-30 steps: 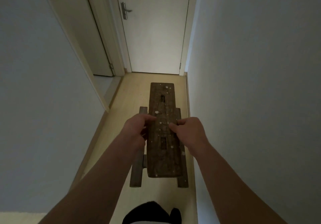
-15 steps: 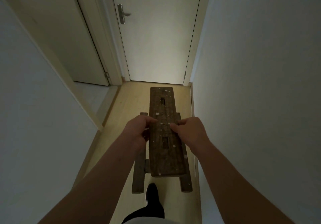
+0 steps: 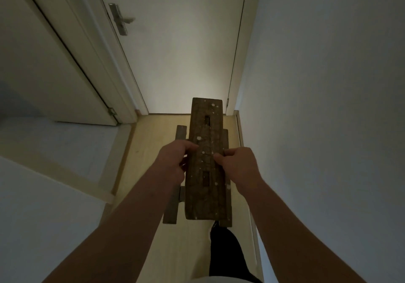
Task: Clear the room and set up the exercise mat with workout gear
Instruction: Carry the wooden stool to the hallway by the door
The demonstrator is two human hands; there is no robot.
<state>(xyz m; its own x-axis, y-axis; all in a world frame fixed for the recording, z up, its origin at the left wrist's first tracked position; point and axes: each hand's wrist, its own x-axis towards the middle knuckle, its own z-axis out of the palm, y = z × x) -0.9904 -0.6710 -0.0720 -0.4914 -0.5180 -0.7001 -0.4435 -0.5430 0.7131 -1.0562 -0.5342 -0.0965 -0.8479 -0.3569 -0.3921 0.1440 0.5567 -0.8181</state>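
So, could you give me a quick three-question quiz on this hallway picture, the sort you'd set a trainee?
1. True or false: the left hand and the right hand each grip a long edge of the wooden bench.
2. Choose one: the white door straight ahead is A) wide open, B) closed, C) lying on the floor.
3. Fill the gap: the door handle sits on the ___ side of that door.

Key: 1 true; 2 B; 3 left.
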